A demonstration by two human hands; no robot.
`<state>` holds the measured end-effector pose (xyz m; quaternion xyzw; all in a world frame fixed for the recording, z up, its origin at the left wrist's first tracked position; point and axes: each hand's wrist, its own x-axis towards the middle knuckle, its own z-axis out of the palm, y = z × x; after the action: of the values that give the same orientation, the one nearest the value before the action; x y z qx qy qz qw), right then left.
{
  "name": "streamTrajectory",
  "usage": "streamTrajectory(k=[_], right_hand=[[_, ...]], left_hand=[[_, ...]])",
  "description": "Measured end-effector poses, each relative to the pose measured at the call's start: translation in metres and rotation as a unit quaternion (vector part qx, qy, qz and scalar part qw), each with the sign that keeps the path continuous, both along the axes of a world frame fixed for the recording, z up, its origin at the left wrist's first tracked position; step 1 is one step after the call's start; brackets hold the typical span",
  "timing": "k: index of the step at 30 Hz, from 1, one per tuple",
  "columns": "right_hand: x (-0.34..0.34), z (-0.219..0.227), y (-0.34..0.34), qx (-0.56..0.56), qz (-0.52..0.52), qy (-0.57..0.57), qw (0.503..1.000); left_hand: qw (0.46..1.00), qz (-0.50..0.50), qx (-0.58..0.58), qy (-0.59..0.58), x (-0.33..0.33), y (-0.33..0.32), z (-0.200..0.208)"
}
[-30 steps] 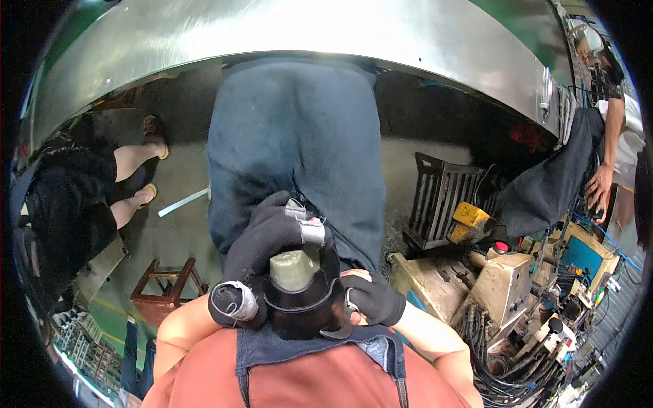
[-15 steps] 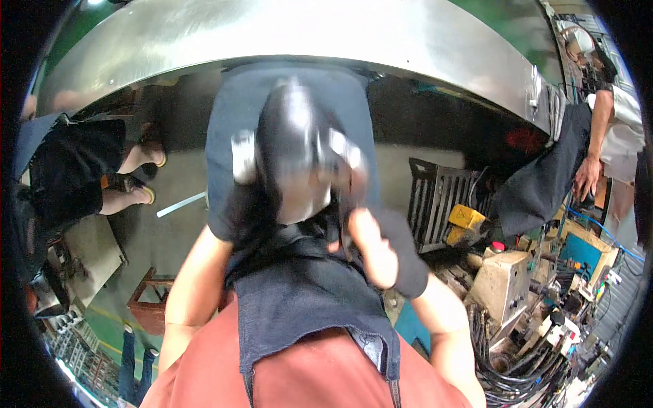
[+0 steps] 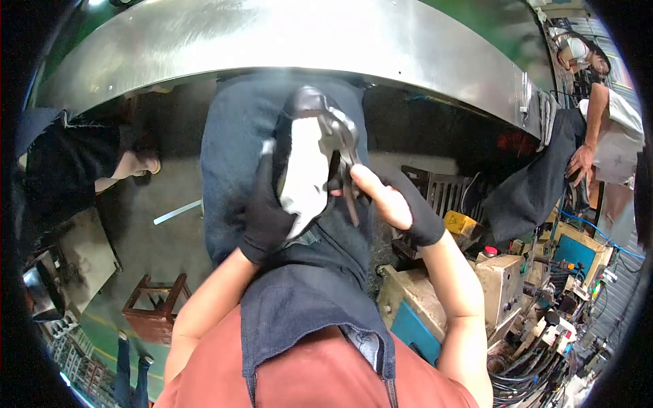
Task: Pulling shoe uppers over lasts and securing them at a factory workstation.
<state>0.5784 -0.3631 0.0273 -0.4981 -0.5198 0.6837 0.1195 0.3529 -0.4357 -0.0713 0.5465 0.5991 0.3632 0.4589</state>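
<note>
A shoe (image 3: 303,166) with a black toe and a white underside lies sole-up over my lap. My left hand (image 3: 262,221), in a black fingerless-looking glove, grips its near left side. In my right hand (image 3: 398,204), also gloved in black with the thumb bare, is a pair of dark metal pincers (image 3: 337,139). The pincers' head rests against or just over the shoe's right edge near the toe; exact contact is hard to tell. My thumb lies along one handle, while the fingers beneath are mostly hidden.
A shiny metal workbench (image 3: 272,44) curves ahead. A slatted dark rack (image 3: 435,194), yellow box (image 3: 462,223) and machine with a red button (image 3: 500,282) stand right, near a co-worker's hand (image 3: 581,163). At left are a wooden stool (image 3: 158,316) and another person's legs (image 3: 81,160).
The shoe, its black upper facing up and blurred before, is now turned to show its white underside. The pincers have come against its right side, and my right hand has moved up and right.
</note>
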Motion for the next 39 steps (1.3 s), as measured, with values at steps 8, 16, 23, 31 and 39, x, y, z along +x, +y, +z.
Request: streamTrajectory(k=[8,16,23,31,39], right_hand=[[0.006,0.02,-0.005,0.324,0.287,-0.329,0.839],[0.02,-0.048,0.022,0.444,0.316,-0.237,0.804],[0.055,-0.01,0.02,-0.133,0.235,-0.082,0.959],[0.015,0.095,0.032,0.34,0.393,-0.353,0.778],[-0.001,-0.019,-0.049,0.146,0.233,-0.15,0.95]], left_hand=[[0.986,0.027,0.096,0.132,0.026,-0.028,-0.013],[0.998,0.005,0.041,0.04,0.011,-0.004,-0.021],[0.977,0.012,0.13,0.167,0.034,0.033,0.006],[0.98,0.049,0.135,0.138,0.014,0.041,0.01],[0.995,-0.016,-0.084,-0.055,-0.003,-0.072,-0.004]])
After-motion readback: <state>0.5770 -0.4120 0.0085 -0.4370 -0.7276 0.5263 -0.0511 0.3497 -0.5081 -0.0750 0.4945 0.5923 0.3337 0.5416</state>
